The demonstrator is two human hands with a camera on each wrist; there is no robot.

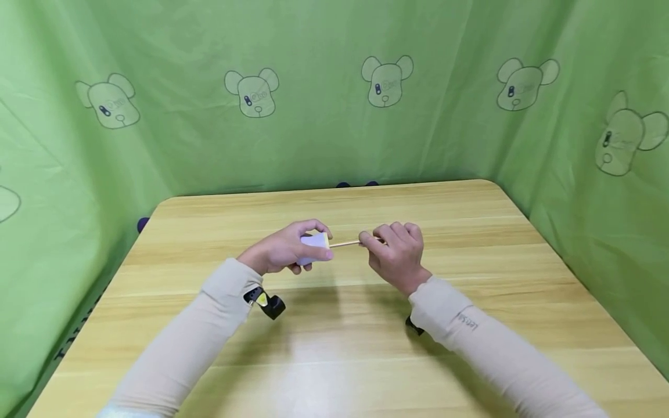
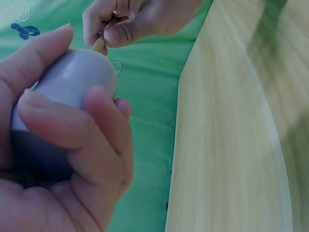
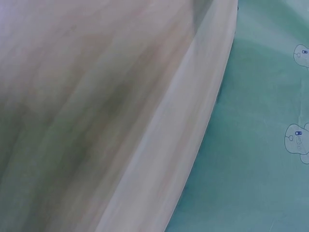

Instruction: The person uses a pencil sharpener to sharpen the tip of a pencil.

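Note:
In the head view my left hand (image 1: 286, 248) grips a lavender, barrel-shaped pencil sharpener (image 1: 312, 241) with a pale yellow rim, thumb along its near side. The left wrist view shows my fingers curled round the smooth sharpener body (image 2: 72, 79), which looks dark grey lower down. A thin pencil (image 1: 345, 244) runs from the yellow end across to my right hand (image 1: 398, 255). That hand pinches it between thumb and fingers, the rest of the fingers curled in. The pencil's tip is hidden at the sharpener. Both hands are over the table's middle; the right wrist view shows neither hand.
A light wood-grain table (image 1: 366, 371) with rounded far corners lies beneath the hands. Green curtains (image 1: 324, 139) printed with bear heads surround it at the back and sides. A black wrist camera (image 1: 272, 305) hangs under the left sleeve.

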